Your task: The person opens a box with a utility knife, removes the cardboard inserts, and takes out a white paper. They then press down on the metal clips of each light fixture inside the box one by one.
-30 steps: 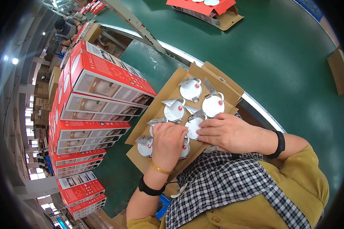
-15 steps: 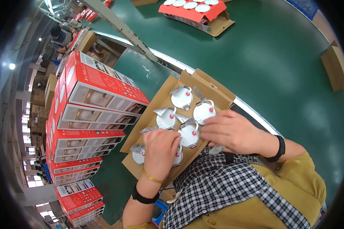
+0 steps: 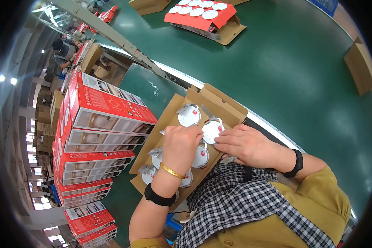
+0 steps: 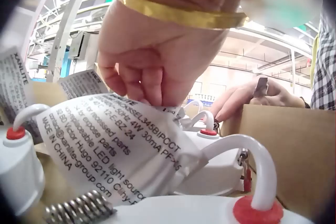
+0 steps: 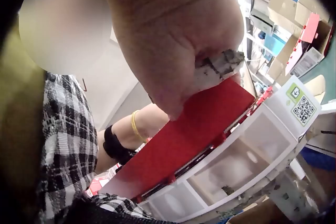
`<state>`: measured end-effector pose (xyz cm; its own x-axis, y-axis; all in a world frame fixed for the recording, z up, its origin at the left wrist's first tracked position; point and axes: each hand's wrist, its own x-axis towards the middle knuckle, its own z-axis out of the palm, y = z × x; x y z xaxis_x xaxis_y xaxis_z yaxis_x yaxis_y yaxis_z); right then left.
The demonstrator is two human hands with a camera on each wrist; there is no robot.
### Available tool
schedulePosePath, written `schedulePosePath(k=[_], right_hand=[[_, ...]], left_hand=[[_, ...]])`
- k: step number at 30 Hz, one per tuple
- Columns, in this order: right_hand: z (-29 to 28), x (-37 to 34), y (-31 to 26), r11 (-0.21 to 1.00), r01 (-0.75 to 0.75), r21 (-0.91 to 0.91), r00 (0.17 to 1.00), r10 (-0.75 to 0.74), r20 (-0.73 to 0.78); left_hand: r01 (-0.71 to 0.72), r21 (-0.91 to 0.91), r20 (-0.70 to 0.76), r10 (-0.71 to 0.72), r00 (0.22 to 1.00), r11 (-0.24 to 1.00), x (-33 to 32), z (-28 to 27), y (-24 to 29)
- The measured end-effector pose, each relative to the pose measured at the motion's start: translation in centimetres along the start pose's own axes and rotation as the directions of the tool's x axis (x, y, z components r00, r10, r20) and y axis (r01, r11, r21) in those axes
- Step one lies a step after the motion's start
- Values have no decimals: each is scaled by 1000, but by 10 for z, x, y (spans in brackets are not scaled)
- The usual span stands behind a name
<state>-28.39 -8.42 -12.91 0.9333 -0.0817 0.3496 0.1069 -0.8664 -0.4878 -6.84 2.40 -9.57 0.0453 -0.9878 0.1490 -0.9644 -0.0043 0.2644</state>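
Round white downlights [image 3: 189, 115], with white wire loops, red grommets and printed labels [image 4: 110, 145], sit in two rows in an open cardboard box [image 3: 169, 110]. My left hand [image 3: 178, 144] reaches down among them with curled fingers; its fingertips are hidden behind a label in the left wrist view, so I cannot tell what they grip. My right hand [image 3: 248, 145] comes from the box's right side, fingers extended, fingertips touching the edge of the far right downlight [image 3: 212, 133]. A worn grey-white piece [image 5: 220, 69] shows by its thumb. A coil spring [image 4: 79, 208] lies at the near downlight.
Red printed boxes [image 3: 107, 99] are stacked to the left. A red-topped box [image 3: 193, 17] with round white discs stands across the green table [image 3: 273, 74], cardboard [image 3: 359, 66] at its right. A metal post [image 3: 107, 35] crosses the far left; another person [image 3: 64, 51] works beyond.
Both hands have moved towards the far end of the box, the right from the second downlight to the far right one. The head view has shifted, showing more of the red-topped box.
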Motion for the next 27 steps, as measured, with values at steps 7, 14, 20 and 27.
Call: schedulePosePath(k=[7, 14, 20, 27], right_hand=[[5, -3, 3, 1000, 4, 8, 999, -4, -41], [9, -4, 4, 1000, -5, 17, 998, 6, -64], [5, -3, 4, 1000, -2, 8, 999, 3, -35], [3, -2, 4, 1000, 0, 16, 1000, 1, -4]], left_hand=[[41, -52, 0, -41, 999, 998, -3, 4, 3], [18, -50, -63, -21, 998, 999, -5, 8, 4], [19, -45, -62, -22, 998, 999, -5, 8, 5], [22, -39, -91, -26, 996, 999, -7, 13, 4]])
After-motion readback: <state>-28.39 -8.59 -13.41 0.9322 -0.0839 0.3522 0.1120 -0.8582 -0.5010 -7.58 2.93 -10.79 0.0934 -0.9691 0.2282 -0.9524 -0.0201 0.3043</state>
